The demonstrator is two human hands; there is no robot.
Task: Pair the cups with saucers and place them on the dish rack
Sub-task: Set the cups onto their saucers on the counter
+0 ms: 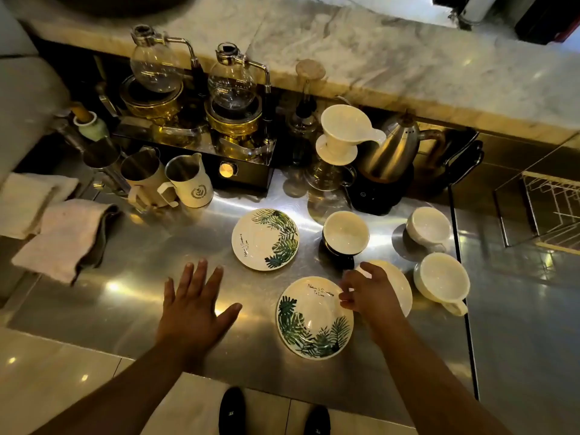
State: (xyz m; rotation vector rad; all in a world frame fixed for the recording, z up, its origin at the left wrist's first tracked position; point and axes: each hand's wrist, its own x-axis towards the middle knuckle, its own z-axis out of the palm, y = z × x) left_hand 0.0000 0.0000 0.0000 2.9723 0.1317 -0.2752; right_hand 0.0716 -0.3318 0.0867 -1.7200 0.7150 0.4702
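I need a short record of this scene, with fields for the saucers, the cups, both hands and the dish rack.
surface: steel counter
leaf saucers: two, far leaf saucer and near leaf saucer, both bare
cups: dark cup, far white cup, near white cup
plain saucer: plain saucer, partly hidden by the right hand
left hand: left hand open, fingers spread, holding nothing
right hand: right hand at the near leaf saucer's rim; grip unclear
dish rack: dish rack at far right

Brushed, reflective steel counter (pixel 125 296); glossy glazed ceramic saucers (pixel 265 239) and cups (pixel 441 282); soft matt cloth towels (pixel 62 237) at the counter's left edge; polished metal kettle (pixel 392 152); veined marble ledge (pixel 345 51) behind.
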